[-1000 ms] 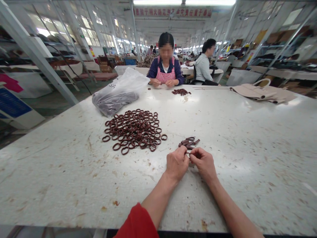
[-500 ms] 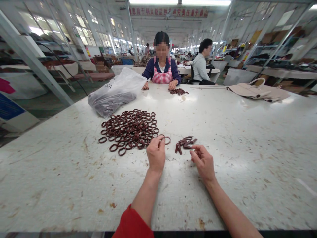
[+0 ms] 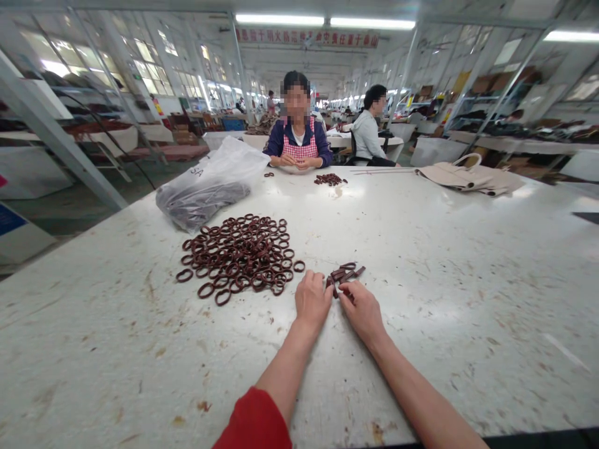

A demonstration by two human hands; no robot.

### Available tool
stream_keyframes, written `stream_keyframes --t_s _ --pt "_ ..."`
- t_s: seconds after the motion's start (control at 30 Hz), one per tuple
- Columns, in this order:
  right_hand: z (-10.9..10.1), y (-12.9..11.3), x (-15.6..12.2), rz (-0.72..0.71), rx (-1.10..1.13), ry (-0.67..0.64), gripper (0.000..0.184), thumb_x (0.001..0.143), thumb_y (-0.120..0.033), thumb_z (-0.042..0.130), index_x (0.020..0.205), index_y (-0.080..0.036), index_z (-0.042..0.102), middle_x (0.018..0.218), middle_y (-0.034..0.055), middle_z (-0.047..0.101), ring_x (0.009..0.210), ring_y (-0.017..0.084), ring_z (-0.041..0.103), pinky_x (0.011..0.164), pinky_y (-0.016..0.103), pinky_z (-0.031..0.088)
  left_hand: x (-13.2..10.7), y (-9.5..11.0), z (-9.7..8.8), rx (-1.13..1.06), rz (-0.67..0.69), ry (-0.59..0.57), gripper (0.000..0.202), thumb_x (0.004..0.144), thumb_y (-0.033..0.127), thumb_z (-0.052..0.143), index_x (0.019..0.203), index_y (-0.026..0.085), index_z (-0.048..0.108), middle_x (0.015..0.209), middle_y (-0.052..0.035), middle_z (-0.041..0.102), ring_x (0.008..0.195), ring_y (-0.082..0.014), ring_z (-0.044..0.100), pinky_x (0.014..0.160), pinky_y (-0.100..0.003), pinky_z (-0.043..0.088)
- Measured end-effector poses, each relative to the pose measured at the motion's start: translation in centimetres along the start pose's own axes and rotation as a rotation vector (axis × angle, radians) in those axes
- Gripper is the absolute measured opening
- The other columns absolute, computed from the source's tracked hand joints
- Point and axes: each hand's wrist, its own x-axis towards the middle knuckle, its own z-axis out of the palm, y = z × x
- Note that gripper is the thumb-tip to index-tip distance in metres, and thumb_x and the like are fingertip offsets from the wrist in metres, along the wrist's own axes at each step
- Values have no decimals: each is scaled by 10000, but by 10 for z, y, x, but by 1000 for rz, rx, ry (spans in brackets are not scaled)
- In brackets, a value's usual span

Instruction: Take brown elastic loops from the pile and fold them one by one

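On the white table, my left hand rests beside a small pile of flattened dark brown leather-like loops. Its bent fingers and thumb close on the near left piece, a flattened brown loop. From the other side my right hand meets the same piece with thumb and forefinger drawn together. The fingertips partly hide the loop. Left of my left hand lies a single opened brown ring, at the edge of a big heap of round brown rings.
A clear plastic bag of dark pieces stands behind the heap. Across the table a person in a checked apron sits with hands together, near a small brown pile. Beige bag parts lie at the far right.
My left hand has let go of the opened ring beside the heap and moved right to the flattened loops. My right hand has shifted left to meet it. The person opposite has brought both hands together.
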Motion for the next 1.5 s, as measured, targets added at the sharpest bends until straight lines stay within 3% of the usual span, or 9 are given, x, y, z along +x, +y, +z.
stream_keyframes --t_s 0.27,0.5,0.63,0.77,0.93,1.17,1.27,1.4,1.5 --pt "1 -6 -1 -82 110 -22 299 800 -230 410 1086 -251 498 984 37 564 850 165 550 729 302 431 -1 2 -5 -304 -28 -48 88 754 161 416 687 197 459 773 -5 475 730 -140 468 655 -263 349" --pt "-2 -10 -3 -52 215 13 220 791 -202 412 974 -219 532 939 43 565 878 174 532 767 313 426 -7 10 -9 -606 -122 -142 70 754 194 416 686 192 434 685 13 489 687 -139 481 655 -275 349" --pt "-2 -11 -5 0 232 26 190 788 -222 418 920 -209 553 828 22 579 744 160 538 682 295 426 -8 8 -8 -789 -223 -136 48 756 198 404 719 192 434 674 20 498 651 -128 514 622 -261 373" --pt "2 -12 -9 17 308 29 386 761 -318 495 1126 -197 460 824 14 564 545 114 471 536 257 414 -10 5 -4 -781 -229 -117 55 688 137 445 660 184 440 644 27 475 612 -115 483 582 -244 358" --pt "3 -8 -13 3 304 65 198 781 -338 472 896 -205 562 885 26 601 802 161 548 749 289 423 -9 1 -3 -806 -246 -62 66 663 115 459 640 176 467 665 23 470 620 -103 474 567 -225 355" --pt "-1 2 -10 101 19 120 88 720 -285 526 767 -221 566 763 -12 570 701 163 517 672 304 392 -3 -7 -7 -808 -347 50 93 615 104 515 683 159 547 691 24 488 621 -90 451 585 -222 348" --pt "-3 1 -10 13 -7 123 97 712 -272 533 776 -206 562 833 24 562 819 198 503 726 332 389 -5 -2 -8 -888 -325 17 145 591 99 541 721 150 581 701 20 503 611 -88 447 568 -217 345" --pt "-10 -8 -14 -26 186 212 304 776 -304 468 1063 -209 490 1006 67 530 829 188 485 709 329 410 -10 8 -11 -1026 -253 -128 171 527 87 593 692 130 609 684 10 528 579 -87 442 542 -223 336" --pt "-14 -12 -16 -62 321 92 294 805 -319 428 1070 -213 496 1078 80 523 926 203 488 811 356 398 -14 13 -14 -1125 -254 -241 165 490 70 591 644 126 611 633 17 529 535 -80 433 518 -226 327"
